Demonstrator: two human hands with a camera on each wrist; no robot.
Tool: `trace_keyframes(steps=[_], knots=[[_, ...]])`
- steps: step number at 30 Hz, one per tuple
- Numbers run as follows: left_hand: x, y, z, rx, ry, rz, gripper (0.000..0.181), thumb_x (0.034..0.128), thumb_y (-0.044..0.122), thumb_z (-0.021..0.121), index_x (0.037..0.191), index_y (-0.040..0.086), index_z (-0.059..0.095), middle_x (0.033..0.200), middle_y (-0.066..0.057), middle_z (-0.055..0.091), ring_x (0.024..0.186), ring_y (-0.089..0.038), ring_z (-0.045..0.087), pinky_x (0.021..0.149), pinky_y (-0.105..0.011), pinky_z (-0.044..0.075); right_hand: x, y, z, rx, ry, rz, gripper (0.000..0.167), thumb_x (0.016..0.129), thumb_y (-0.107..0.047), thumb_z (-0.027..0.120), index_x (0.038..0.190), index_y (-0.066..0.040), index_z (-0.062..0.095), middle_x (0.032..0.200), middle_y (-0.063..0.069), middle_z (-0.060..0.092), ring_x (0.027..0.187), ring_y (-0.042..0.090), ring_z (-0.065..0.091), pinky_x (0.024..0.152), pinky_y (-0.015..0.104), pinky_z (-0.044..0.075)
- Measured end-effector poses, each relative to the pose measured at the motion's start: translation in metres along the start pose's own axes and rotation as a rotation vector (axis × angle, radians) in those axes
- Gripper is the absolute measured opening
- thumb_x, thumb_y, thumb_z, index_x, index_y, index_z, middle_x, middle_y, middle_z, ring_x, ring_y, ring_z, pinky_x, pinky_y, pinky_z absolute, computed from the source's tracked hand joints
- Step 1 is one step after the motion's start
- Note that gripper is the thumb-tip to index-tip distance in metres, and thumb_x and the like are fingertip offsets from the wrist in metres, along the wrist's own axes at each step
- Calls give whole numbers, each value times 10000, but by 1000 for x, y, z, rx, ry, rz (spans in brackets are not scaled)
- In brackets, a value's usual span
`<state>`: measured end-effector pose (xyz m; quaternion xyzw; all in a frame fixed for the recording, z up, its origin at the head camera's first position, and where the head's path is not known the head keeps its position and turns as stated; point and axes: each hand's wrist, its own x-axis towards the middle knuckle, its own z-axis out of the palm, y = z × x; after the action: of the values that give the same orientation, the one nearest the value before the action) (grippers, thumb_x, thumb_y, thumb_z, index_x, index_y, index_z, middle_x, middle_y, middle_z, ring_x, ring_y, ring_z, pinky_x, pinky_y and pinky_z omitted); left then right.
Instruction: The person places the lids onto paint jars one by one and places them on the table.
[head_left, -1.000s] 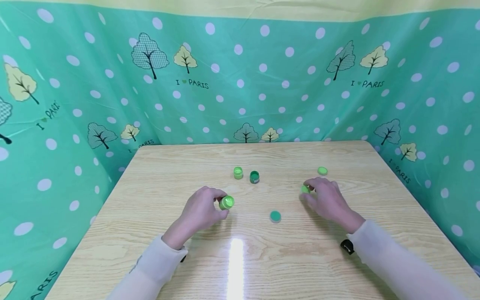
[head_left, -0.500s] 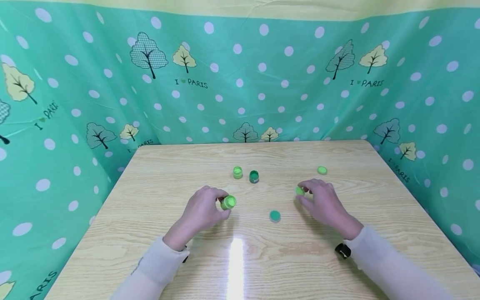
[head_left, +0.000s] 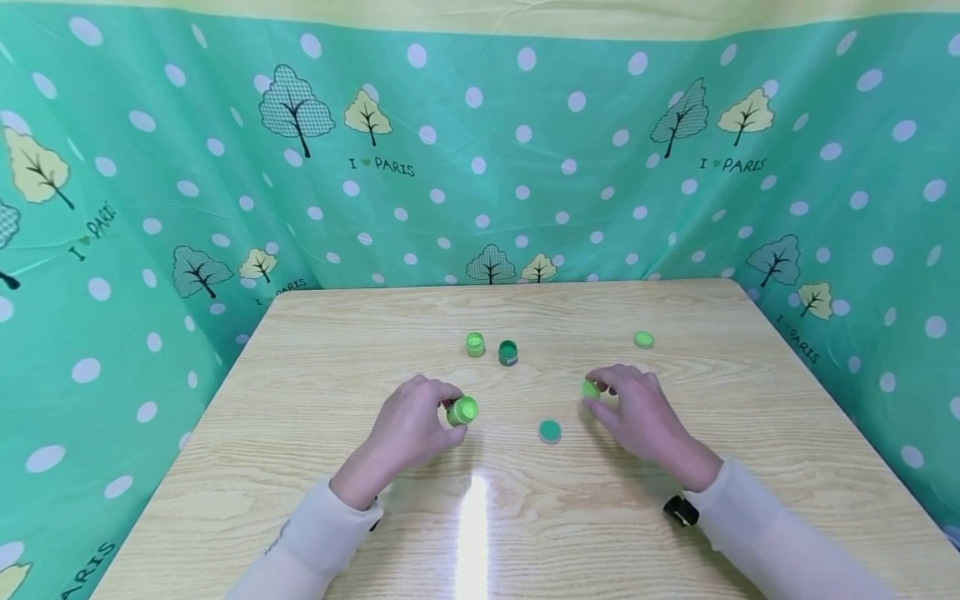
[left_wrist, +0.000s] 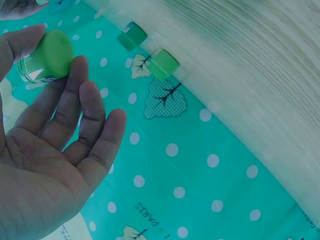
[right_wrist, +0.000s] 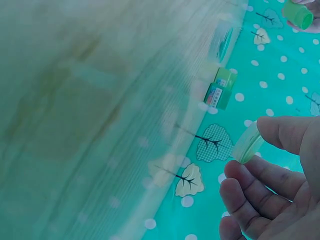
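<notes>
My left hand (head_left: 415, 419) pinches a small light green paint jar (head_left: 462, 410) between thumb and fingers, its open mouth tilted right. The left wrist view shows this paint jar (left_wrist: 47, 57) in the fingertips, the other fingers spread loosely below. Across from it, my right hand (head_left: 637, 414) pinches a light green lid (head_left: 591, 390) by its edge; the right wrist view shows the lid (right_wrist: 247, 142) held between thumb and forefinger. The two hands are apart, both raised over the table. Between them lies a dark green lid (head_left: 550, 431).
Behind the hands stand a light green jar (head_left: 476, 344) and a dark green jar (head_left: 507, 353), both uncovered. Another light green lid (head_left: 644, 340) lies at the back right of the wooden table (head_left: 337, 333). A polka-dot curtain (head_left: 525, 167) hangs around it.
My right hand has moved left and slightly nearer with the light green lid. The left hand with the paint jar has shifted a little to the right.
</notes>
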<state>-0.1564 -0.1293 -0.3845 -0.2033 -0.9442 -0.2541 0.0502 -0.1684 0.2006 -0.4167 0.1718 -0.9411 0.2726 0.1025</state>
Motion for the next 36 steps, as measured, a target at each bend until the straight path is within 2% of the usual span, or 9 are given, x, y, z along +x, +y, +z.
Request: trace_keyframes(steps=[7, 16, 24, 36], knots=[[-3, 5, 2, -1, -18, 1, 207, 744, 119, 856, 936, 155, 788, 813, 108, 639, 761, -121, 507, 660, -309, 460, -5, -7, 0, 9, 14, -20, 328, 904, -164, 787, 1188, -18, 712, 1004, 55, 694, 918, 296, 628, 838, 426, 372], [-6, 9, 5, -8, -40, 13, 208, 749, 115, 847, 933, 187, 783, 806, 122, 626, 755, -105, 506, 641, -301, 454, -10, -16, 4, 15, -8, -31, 335, 905, -181, 792, 1199, -42, 713, 1022, 31, 690, 950, 258, 618, 825, 397, 363], [-8, 10, 7, 17, -18, 53, 213, 733, 103, 842, 917, 193, 786, 796, 134, 647, 734, -90, 500, 632, -277, 445, -12, -22, 7, 43, 6, -59, 336, 890, -176, 807, 1183, -38, 718, 1015, 23, 693, 954, 259, 629, 837, 397, 374], [-10, 14, 11, 22, -10, 73, 217, 725, 110, 848, 916, 189, 785, 815, 138, 668, 751, -94, 521, 663, -284, 457, -15, -32, 13, 59, 15, -91, 339, 879, -182, 819, 1175, -48, 723, 998, 7, 694, 941, 232, 633, 818, 379, 379]])
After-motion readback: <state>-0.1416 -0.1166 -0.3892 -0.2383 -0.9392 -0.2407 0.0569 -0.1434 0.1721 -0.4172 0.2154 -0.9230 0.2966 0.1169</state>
